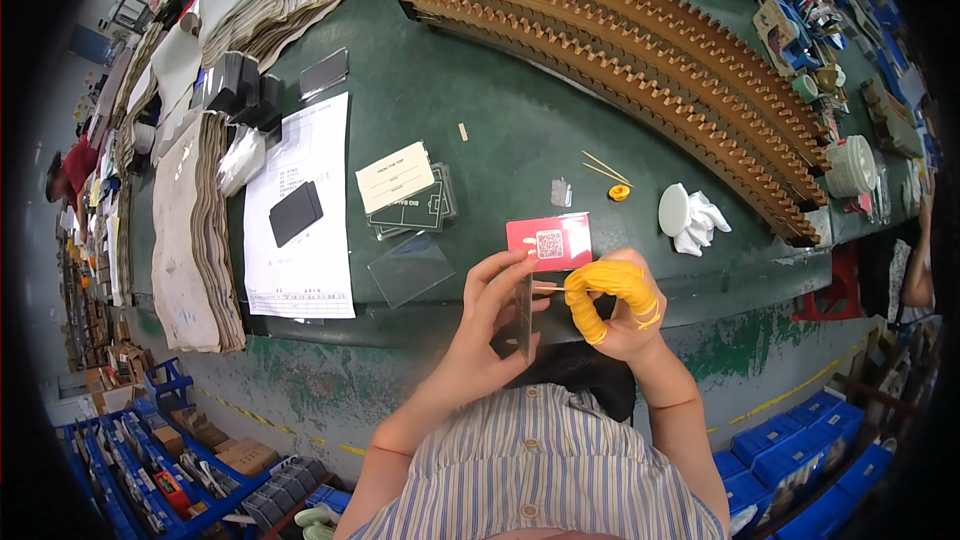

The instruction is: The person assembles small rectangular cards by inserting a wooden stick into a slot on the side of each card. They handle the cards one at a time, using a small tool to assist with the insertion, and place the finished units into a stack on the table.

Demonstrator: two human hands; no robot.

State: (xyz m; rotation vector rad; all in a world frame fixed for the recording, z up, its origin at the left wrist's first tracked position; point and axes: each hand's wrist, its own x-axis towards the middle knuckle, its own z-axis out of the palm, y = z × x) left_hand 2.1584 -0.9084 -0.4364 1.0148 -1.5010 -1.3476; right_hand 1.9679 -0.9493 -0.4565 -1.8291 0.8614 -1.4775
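Observation:
My left hand (480, 332) is closed around a thin flat plate (525, 315), held upright and seen almost edge-on. Yellow ribbed coverings, like rubber finger cots (607, 285), wrap the thumb and forefinger of my right hand (640, 325). Those fingers pinch a thin wooden stick (553, 288), its tip pointing at the plate. Whether the tip touches the plate is hard to see. Just beyond my hands, a red card (570, 240) with a square printed code lies on the table. Past it are more thin sticks (606, 169), a rolled yellow finger cot (619, 193) and a small clear piece (562, 192).
Long notched wooden racks (620, 70) stretch across the far right. A white round pad with crumpled tissue (695, 220) lies right. To the left are a cream card (395, 178) over clear plates, a clear sheet (410, 270), dark cards (297, 213) on white paper and stacked sheets (190, 240).

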